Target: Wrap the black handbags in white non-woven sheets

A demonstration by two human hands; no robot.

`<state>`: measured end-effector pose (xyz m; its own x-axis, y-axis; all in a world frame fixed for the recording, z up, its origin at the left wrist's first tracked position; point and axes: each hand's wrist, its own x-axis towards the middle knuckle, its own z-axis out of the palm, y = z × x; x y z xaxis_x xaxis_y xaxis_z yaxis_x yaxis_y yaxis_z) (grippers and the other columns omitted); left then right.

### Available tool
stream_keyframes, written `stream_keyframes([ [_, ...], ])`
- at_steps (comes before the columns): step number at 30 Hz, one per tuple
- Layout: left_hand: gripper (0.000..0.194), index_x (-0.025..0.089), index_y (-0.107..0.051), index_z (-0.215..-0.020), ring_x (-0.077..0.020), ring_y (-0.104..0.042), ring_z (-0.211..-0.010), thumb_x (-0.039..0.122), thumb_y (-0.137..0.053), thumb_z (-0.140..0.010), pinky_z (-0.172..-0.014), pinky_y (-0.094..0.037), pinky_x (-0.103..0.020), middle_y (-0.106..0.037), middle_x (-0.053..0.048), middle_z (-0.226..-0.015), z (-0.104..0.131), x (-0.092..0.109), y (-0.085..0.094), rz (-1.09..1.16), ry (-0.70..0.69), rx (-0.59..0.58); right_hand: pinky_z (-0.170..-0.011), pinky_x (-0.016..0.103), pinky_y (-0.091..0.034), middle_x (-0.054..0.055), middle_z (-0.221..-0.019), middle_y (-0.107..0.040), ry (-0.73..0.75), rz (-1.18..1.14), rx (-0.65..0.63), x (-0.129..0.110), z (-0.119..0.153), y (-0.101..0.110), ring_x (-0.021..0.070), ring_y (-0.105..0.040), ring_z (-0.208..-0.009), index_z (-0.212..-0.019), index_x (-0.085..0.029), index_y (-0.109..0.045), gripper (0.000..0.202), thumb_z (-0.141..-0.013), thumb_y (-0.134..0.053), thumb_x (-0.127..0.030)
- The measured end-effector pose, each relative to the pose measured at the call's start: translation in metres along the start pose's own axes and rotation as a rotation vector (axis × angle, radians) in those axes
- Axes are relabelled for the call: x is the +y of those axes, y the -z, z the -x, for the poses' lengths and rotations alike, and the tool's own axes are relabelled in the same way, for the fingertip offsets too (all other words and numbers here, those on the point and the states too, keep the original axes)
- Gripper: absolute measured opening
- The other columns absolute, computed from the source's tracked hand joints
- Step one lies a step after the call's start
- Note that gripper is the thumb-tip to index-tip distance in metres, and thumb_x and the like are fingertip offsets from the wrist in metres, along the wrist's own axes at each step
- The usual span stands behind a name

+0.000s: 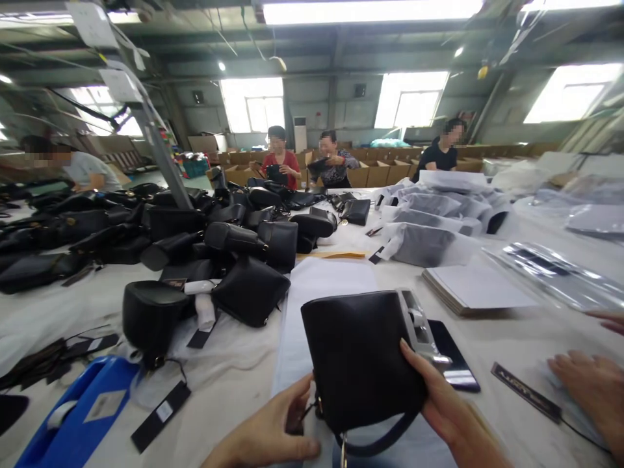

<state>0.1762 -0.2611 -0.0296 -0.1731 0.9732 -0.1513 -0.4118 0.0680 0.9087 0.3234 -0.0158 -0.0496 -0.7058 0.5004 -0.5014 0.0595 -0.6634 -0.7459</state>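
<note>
A black handbag (361,357) with a short handle is held up in front of me, its handle hanging towards me. My right hand (441,390) grips its right side, with the thumb along the edge. At the lower left corner, my left hand (277,422) is curled around the bag's edge near a small metal fitting; its fingertips are partly hidden. Beneath the bag lies a white sheet (334,279). Just behind its right side are a tape dispenser (416,322) and a dark flat phone-like device (455,357).
Black bags (234,240) are heaped to the left, with a blue tape dispenser (92,403) and a black tag (160,416) nearer. Wrapped bags (424,244) and stacked cards (478,286) lie right. Another person's hand (589,383) rests by a label strip (526,393). Several people work beyond.
</note>
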Motion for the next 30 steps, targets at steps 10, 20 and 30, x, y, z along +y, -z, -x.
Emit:
stream_keyframes([
  [10,0.079,0.025,-0.051,-0.141,-0.0199,-0.064,-0.071,0.045,-0.079,-0.070,-0.069,-0.052,-0.029,-0.069,-0.002,-0.079,-0.015,0.010,0.041,-0.190,0.199,0.384,-0.100,0.037,-0.054,0.009,-0.108,-0.075,0.045,-0.121,-0.029,0.008,-0.047,-0.001,0.0269,-0.068,-0.108,-0.105,-0.015,-0.074,0.036,-0.083,-0.071,-0.044],
  [20,0.037,0.031,-0.077,-0.087,-0.0325,-0.065,-0.097,0.019,-0.088,-0.054,-0.096,-0.045,-0.037,-0.072,-0.006,-0.082,-0.052,0.026,0.087,-0.904,-0.010,0.797,-0.083,0.027,-0.058,0.009,-0.110,-0.074,0.083,0.059,-0.042,0.023,-0.097,0.000,0.0214,-0.070,-0.099,-0.110,-0.014,-0.070,0.035,-0.082,-0.073,-0.034],
  [30,0.035,0.031,-0.071,-0.107,-0.0282,-0.059,-0.114,0.028,-0.079,-0.073,-0.107,-0.041,-0.041,-0.067,-0.006,-0.117,-0.048,-0.032,0.064,-0.945,-0.172,0.619,-0.062,0.024,-0.057,0.004,-0.120,-0.071,0.103,0.151,0.039,0.024,-0.098,0.005,0.0201,-0.070,-0.094,-0.135,-0.028,-0.053,0.063,-0.077,-0.077,-0.036],
])
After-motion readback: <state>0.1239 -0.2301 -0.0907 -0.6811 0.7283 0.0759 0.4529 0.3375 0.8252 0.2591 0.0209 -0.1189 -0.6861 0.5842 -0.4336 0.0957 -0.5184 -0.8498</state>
